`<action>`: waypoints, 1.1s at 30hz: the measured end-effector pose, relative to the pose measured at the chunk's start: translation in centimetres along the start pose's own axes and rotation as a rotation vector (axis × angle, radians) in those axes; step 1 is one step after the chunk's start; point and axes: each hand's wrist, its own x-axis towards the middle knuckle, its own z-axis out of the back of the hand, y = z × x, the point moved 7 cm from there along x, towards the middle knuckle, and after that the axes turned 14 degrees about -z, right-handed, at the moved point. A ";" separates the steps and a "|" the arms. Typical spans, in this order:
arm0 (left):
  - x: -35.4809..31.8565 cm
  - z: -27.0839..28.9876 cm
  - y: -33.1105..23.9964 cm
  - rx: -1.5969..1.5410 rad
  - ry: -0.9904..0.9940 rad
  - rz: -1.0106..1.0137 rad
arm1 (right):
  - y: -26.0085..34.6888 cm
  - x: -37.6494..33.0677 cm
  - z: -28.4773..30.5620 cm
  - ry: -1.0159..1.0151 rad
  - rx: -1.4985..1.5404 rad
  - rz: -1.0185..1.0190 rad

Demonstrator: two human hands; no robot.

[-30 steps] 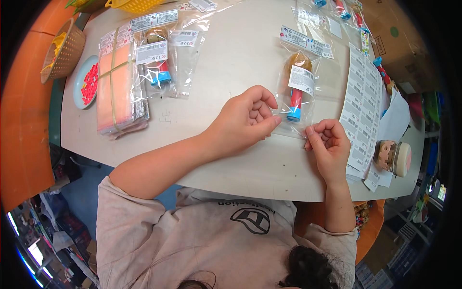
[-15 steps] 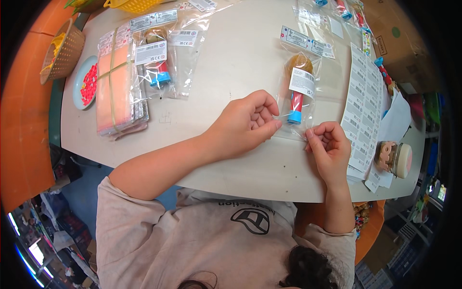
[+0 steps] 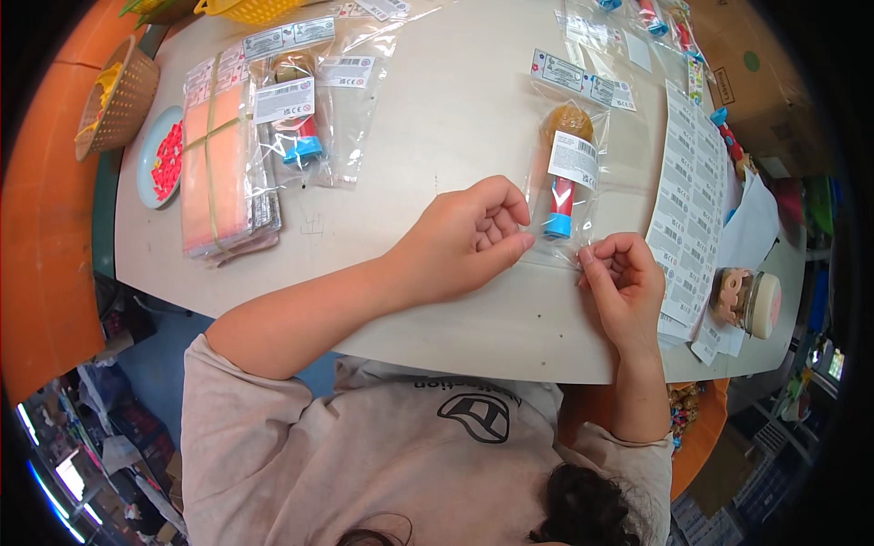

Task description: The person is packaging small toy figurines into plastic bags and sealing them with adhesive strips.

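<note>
In front of me lies a clear plastic bag [image 3: 587, 196] with a toy inside. The toy has a rounded brown top [image 3: 570, 118] and a red handle with a blue end [image 3: 558, 224]. A white printed label [image 3: 573, 159] covers its middle. My left hand [image 3: 473, 229] is curled, with its thumb and forefinger at the bag's lower left edge. At the lower right corner, my right hand [image 3: 624, 273] pinches the plastic between thumb and forefinger. The bag's open-looking upper part, with a printed strip [image 3: 583, 80], lies flat on the table.
To the left are another bagged toy [image 3: 296, 118], a banded stack of packaging [image 3: 214, 168], a blue dish of small red pieces [image 3: 147, 187] and a basket [image 3: 118, 105]. Label sheets [image 3: 683, 209] and a lidded jar [image 3: 748, 302] stand at the right. More bagged toys [image 3: 651, 18] lie far right.
Almost nothing has moved. The bagged toy and both hands have shifted very slightly, by a few pixels, while the hands keep the same pose.
</note>
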 end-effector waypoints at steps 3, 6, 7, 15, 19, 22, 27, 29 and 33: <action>0.0 0.0 -0.1 0.012 0.008 -0.008 | 0.0 0.0 0.0 -0.004 -0.011 0.033; 0.1 0.0 -0.2 0.023 0.013 -0.015 | 0.1 0.0 0.0 -0.005 -0.025 0.043; 0.1 0.0 -0.2 0.030 0.015 -0.018 | 0.1 0.0 0.0 -0.003 -0.027 0.045; 0.1 -0.2 -0.5 0.065 0.063 -0.007 | 0.2 -0.1 0.1 -0.002 -0.027 0.056; 0.0 0.0 -0.1 0.053 0.025 -0.039 | 0.2 0.0 -0.1 -0.002 -0.049 0.056; -0.1 -0.2 -0.4 0.085 0.073 -0.017 | 0.2 -0.2 -0.1 0.002 -0.043 0.052; -0.1 -0.2 -0.6 0.096 0.080 -0.033 | 0.3 -0.2 -0.1 0.000 -0.044 0.038; -0.1 -0.2 -0.6 0.107 0.086 -0.037 | 0.4 -0.2 -0.1 0.002 -0.048 0.031; 0.0 -0.2 -0.8 0.172 0.101 -0.098 | 0.3 -0.2 0.0 0.009 -0.057 0.013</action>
